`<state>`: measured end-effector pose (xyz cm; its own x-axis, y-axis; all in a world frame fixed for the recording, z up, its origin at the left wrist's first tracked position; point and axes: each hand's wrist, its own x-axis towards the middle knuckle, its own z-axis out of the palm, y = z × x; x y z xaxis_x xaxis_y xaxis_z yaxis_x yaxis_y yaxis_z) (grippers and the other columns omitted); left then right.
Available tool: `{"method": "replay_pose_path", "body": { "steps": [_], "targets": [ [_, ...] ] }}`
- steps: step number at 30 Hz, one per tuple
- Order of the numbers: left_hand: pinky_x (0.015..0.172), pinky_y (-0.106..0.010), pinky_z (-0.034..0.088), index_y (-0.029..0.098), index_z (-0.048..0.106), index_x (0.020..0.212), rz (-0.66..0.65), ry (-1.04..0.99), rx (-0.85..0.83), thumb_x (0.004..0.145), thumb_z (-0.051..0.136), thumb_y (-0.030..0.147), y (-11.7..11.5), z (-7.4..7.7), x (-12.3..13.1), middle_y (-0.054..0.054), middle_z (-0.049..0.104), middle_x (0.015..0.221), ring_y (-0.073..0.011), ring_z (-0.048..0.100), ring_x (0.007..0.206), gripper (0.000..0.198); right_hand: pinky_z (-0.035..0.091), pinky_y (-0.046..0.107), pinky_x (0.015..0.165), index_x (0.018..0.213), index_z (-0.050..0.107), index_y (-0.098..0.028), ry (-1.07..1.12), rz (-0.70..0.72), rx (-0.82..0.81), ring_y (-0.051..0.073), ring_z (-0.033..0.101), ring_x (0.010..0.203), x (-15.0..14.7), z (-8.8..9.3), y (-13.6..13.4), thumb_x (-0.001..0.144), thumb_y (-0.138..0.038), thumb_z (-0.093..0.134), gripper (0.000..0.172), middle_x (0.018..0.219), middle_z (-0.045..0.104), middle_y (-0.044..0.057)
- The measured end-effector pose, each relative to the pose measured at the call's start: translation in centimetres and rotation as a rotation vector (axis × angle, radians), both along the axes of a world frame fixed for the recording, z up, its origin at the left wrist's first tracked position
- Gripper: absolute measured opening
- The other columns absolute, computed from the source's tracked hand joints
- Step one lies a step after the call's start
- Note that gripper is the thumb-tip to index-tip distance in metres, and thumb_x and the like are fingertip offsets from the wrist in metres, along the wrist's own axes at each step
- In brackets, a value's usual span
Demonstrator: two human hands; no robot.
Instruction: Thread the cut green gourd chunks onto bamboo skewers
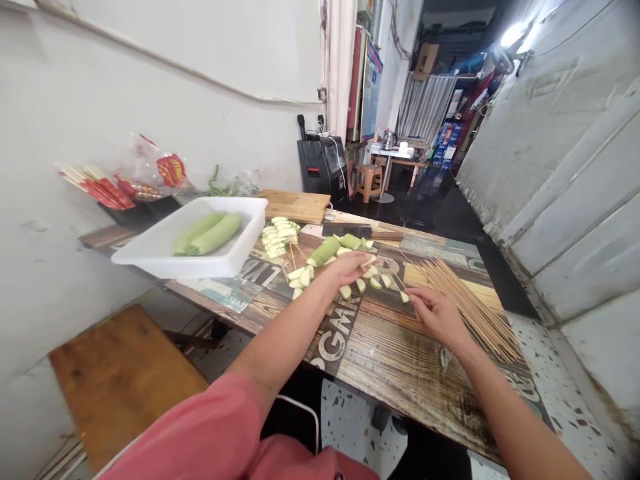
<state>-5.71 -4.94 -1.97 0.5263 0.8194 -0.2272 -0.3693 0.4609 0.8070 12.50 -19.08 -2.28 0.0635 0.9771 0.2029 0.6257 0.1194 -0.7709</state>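
Observation:
My right hand (436, 316) pinches a thin bamboo skewer. A half-round zucchini slice (405, 297) sits on the skewer near my fingertips. Over the cut pieces, my left hand (350, 268) has its fingers closed about a pale zucchini slice; the fingers partly hide it. Loose slices (361, 285) are scattered below that hand. A sliced length of green zucchini (323, 253) lies just beyond my left wrist. Further left, several skewers loaded with slices (280, 235) lie in a pile.
Bare bamboo skewers (470, 310) lie spread at the right. A cleaver (350, 231) rests beyond the slices, near a wooden board (295, 205). At the left, a white tub (225, 268) holds two whole zucchini (215, 235). A wooden stool (127, 380) stands below the table's left side.

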Motion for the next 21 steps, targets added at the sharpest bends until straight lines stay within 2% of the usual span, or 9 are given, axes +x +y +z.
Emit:
{"method": "replay_pose_path", "body": {
  "steps": [3, 6, 8, 10, 21],
  "targets": [
    [0.046, -0.012, 0.041, 0.007, 0.057, 0.074, 0.040, -0.022, -0.059, 0.080, 0.054, 0.005, -0.2, 0.2, 0.2, -0.008, 0.062, 0.075, -0.0040, 0.053, 0.053, 0.007, 0.032, 0.022, 0.039, 0.099, 0.063, -0.012, 0.157, -0.017, -0.018, 0.010, 0.040, 0.037, -1.3, -0.5, -0.1, 0.079, -0.044, 0.048, 0.041, 0.041, 0.046, -0.005],
    [0.061, -0.021, 0.052, 0.009, 0.054, 0.079, 0.100, -0.023, -0.163, 0.082, 0.053, 0.010, -0.2, 0.2, 0.4, -0.010, 0.063, 0.079, -0.0123, 0.063, 0.069, 0.003, 0.031, 0.022, 0.039, 0.096, 0.065, -0.012, 0.143, -0.014, 0.018, 0.010, 0.041, 0.039, -1.9, -0.9, -0.1, 0.078, -0.044, 0.050, 0.040, 0.046, 0.050, -0.003],
    [0.071, -0.029, 0.053, 0.009, 0.053, 0.084, 0.108, -0.049, -0.210, 0.083, 0.053, 0.011, -0.2, 0.1, 0.5, -0.013, 0.064, 0.084, -0.0177, 0.065, 0.080, 0.003, 0.032, 0.022, 0.040, 0.095, 0.066, -0.013, 0.121, -0.003, 0.026, 0.010, 0.043, 0.041, -2.0, -1.0, -0.1, 0.078, -0.043, 0.050, 0.038, 0.050, 0.054, -0.001],
    [0.076, -0.032, 0.053, 0.009, 0.052, 0.088, 0.108, -0.082, -0.229, 0.083, 0.052, 0.011, -0.1, 0.0, 0.5, -0.015, 0.064, 0.089, -0.0201, 0.065, 0.085, 0.005, 0.034, 0.022, 0.041, 0.096, 0.066, -0.013, 0.104, 0.000, 0.021, 0.010, 0.045, 0.043, -2.0, -1.0, -0.1, 0.078, -0.042, 0.050, 0.038, 0.053, 0.056, 0.000],
    [0.078, -0.034, 0.054, 0.007, 0.051, 0.092, 0.101, -0.110, -0.213, 0.082, 0.050, 0.006, 0.0, -0.2, 0.5, -0.018, 0.063, 0.095, -0.0236, 0.064, 0.092, 0.010, 0.040, 0.023, 0.046, 0.095, 0.069, -0.014, 0.045, -0.010, 0.002, 0.014, 0.053, 0.051, -2.1, -0.5, -0.2, 0.078, -0.042, 0.049, 0.038, 0.055, 0.060, 0.001]
  ]
}}
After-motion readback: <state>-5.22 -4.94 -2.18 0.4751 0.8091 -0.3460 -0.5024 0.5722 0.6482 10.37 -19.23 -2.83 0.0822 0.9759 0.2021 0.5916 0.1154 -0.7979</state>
